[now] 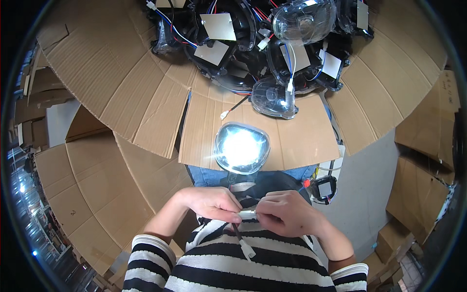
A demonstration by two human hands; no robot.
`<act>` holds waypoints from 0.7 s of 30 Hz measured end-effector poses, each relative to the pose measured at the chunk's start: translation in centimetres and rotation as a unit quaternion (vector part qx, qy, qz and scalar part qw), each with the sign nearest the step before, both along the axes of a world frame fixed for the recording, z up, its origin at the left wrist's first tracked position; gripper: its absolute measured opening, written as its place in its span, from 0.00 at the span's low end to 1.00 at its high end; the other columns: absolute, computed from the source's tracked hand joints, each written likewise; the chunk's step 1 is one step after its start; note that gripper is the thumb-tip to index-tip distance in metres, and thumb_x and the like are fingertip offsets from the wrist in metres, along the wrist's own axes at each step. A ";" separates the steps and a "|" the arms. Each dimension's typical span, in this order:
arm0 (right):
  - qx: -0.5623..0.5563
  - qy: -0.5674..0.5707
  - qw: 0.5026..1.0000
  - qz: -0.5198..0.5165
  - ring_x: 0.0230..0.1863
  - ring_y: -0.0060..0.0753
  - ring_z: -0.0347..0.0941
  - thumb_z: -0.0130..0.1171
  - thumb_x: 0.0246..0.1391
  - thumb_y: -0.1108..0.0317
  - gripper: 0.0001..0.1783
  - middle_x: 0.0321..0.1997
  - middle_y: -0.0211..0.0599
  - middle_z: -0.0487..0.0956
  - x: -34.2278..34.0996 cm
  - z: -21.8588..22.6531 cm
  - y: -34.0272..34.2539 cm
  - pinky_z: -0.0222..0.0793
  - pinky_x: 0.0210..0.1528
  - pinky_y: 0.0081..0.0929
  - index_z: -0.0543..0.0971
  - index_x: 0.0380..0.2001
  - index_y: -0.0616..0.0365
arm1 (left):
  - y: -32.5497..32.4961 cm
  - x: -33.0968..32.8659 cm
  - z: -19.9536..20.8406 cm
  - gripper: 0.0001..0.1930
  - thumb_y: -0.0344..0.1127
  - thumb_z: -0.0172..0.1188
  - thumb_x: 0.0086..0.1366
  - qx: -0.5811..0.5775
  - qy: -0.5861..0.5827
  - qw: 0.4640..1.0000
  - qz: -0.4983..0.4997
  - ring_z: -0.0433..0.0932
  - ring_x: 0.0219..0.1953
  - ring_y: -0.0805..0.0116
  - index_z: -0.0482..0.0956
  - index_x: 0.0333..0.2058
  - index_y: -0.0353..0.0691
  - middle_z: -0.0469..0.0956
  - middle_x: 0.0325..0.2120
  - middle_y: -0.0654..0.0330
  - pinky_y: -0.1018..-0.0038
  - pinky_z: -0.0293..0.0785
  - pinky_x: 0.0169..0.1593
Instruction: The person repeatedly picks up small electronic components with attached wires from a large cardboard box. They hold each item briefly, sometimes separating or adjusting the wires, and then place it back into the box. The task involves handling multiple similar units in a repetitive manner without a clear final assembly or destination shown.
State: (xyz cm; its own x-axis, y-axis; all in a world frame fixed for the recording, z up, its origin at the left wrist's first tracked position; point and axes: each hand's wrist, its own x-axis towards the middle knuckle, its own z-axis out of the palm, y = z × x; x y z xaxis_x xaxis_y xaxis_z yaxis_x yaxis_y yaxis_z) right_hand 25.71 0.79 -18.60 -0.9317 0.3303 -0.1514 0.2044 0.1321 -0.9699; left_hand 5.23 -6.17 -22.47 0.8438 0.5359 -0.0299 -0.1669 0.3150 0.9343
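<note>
Close in front of my striped top, both hands meet at a white wire connector (247,214). My left hand (214,203) pinches its left end between thumb and fingers. From the other side my right hand (287,212) is closed on the right end. Whether the connector is one piece or two halves joined, I cannot tell. A dark cable with a second white plug (247,250) hangs below my left hand. Just beyond my hands a headlamp (242,148) with a clear lens glows bright white on the cardboard flap's near edge.
Several unlit headlamps (273,97) with black housings, metal plates and loose wires are heaped at the far side on cardboard (306,141). A small black device (324,190) with wires sits right of my lap. Cardboard boxes (421,194) stand at the right.
</note>
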 end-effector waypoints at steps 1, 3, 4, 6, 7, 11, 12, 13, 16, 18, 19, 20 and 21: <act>-0.005 -0.002 1.000 -0.005 0.21 0.39 0.65 0.51 0.38 0.73 0.04 0.16 0.34 0.67 0.0 -0.1 0.0 0.60 0.22 0.31 0.67 0.17 0.56 | 0.0 -0.1 -0.1 0.14 0.33 0.44 0.60 0.012 0.014 1.000 0.001 0.67 0.19 0.60 0.69 0.22 0.28 0.68 0.16 0.52 0.71 0.61 0.24; -0.008 -0.005 1.000 -0.019 0.21 0.39 0.65 0.51 0.38 0.73 0.03 0.16 0.35 0.67 0.1 -0.5 0.0 0.60 0.23 0.31 0.67 0.17 0.57 | -0.2 0.0 -0.4 0.13 0.33 0.45 0.60 -0.020 0.029 0.999 0.015 0.69 0.21 0.63 0.71 0.24 0.29 0.70 0.18 0.53 0.73 0.63 0.26; -0.007 -0.007 1.000 -0.027 0.21 0.39 0.65 0.51 0.38 0.74 0.03 0.16 0.36 0.67 0.2 -0.9 0.1 0.60 0.23 0.31 0.67 0.17 0.57 | -0.4 0.0 -0.5 0.13 0.33 0.45 0.60 -0.035 0.035 0.999 0.022 0.70 0.22 0.65 0.72 0.25 0.29 0.71 0.19 0.54 0.74 0.64 0.27; 0.009 -0.007 0.998 -0.063 0.20 0.38 0.65 0.51 0.36 0.76 0.02 0.16 0.36 0.68 0.9 -1.1 0.4 0.60 0.22 0.29 0.68 0.17 0.59 | -0.5 0.0 -0.6 0.11 0.33 0.45 0.60 -0.063 0.037 0.995 0.067 0.72 0.26 0.63 0.73 0.27 0.30 0.73 0.24 0.53 0.74 0.66 0.31; 0.019 0.002 0.996 -0.081 0.19 0.36 0.65 0.51 0.35 0.77 0.02 0.15 0.36 0.68 1.3 -1.2 0.9 0.60 0.21 0.28 0.69 0.17 0.62 | -0.8 -0.1 -0.5 0.11 0.32 0.46 0.59 -0.079 0.043 0.991 0.098 0.73 0.28 0.62 0.74 0.28 0.31 0.74 0.26 0.53 0.73 0.67 0.33; -0.013 -0.069 0.990 -0.125 0.19 0.37 0.65 0.51 0.35 0.79 0.02 0.15 0.37 0.68 3.2 0.8 1.9 0.60 0.21 0.26 0.71 0.18 0.64 | -1.6 -0.8 -0.5 0.11 0.33 0.46 0.59 -0.162 0.072 0.968 0.177 0.73 0.31 0.64 0.74 0.32 0.30 0.75 0.28 0.54 0.72 0.67 0.36; -0.001 -0.031 0.991 -0.130 0.18 0.35 0.64 0.50 0.34 0.81 0.02 0.15 0.35 0.68 3.1 0.9 1.8 0.59 0.20 0.25 0.70 0.17 0.65 | -1.8 -0.6 -0.4 0.12 0.35 0.49 0.58 -0.178 0.071 0.958 0.212 0.72 0.29 0.66 0.75 0.32 0.30 0.74 0.27 0.54 0.75 0.66 0.33; -0.009 -0.017 0.992 -0.128 0.18 0.35 0.64 0.50 0.35 0.80 0.02 0.15 0.36 0.68 3.2 1.1 1.7 0.59 0.20 0.25 0.70 0.17 0.64 | -1.7 -0.6 -0.3 0.13 0.36 0.50 0.58 -0.160 0.060 0.960 0.221 0.71 0.28 0.67 0.75 0.31 0.30 0.74 0.26 0.54 0.75 0.65 0.31; -0.032 0.021 0.992 -0.118 0.18 0.35 0.63 0.52 0.35 0.80 0.02 0.15 0.36 0.68 3.3 1.6 1.5 0.59 0.20 0.25 0.70 0.17 0.64 | -1.3 -0.9 -0.1 0.14 0.40 0.53 0.55 -0.132 0.047 0.959 0.247 0.66 0.24 0.70 0.76 0.29 0.31 0.73 0.23 0.56 0.77 0.60 0.27; -0.044 0.042 0.992 -0.110 0.18 0.35 0.63 0.52 0.36 0.79 0.02 0.16 0.36 0.68 3.0 1.9 1.2 0.59 0.20 0.25 0.70 0.17 0.63 | -1.4 -1.3 -0.3 0.11 0.35 0.50 0.57 -0.135 0.043 0.964 0.226 0.68 0.30 0.69 0.75 0.32 0.32 0.74 0.27 0.57 0.77 0.63 0.35; -0.040 0.044 0.992 -0.110 0.18 0.36 0.63 0.53 0.36 0.79 0.02 0.16 0.36 0.68 2.9 2.1 1.2 0.59 0.20 0.26 0.70 0.17 0.63 | -1.4 -1.4 -0.3 0.10 0.33 0.49 0.58 -0.139 0.042 0.966 0.215 0.70 0.34 0.69 0.75 0.34 0.33 0.74 0.28 0.58 0.77 0.64 0.39; -0.036 0.047 0.992 -0.110 0.18 0.36 0.63 0.53 0.36 0.79 0.02 0.16 0.36 0.68 2.8 2.2 1.1 0.59 0.21 0.26 0.70 0.17 0.63 | -1.3 -1.6 -0.2 0.10 0.32 0.49 0.58 -0.124 0.039 0.968 0.215 0.69 0.33 0.69 0.75 0.34 0.33 0.73 0.28 0.58 0.77 0.64 0.38; -0.032 0.049 0.992 -0.110 0.18 0.36 0.63 0.53 0.36 0.79 0.03 0.16 0.36 0.68 2.7 2.3 1.1 0.60 0.21 0.26 0.70 0.17 0.63 | -1.2 -1.7 -0.2 0.10 0.32 0.49 0.57 -0.108 0.037 0.970 0.216 0.68 0.32 0.70 0.75 0.34 0.32 0.73 0.27 0.59 0.78 0.64 0.37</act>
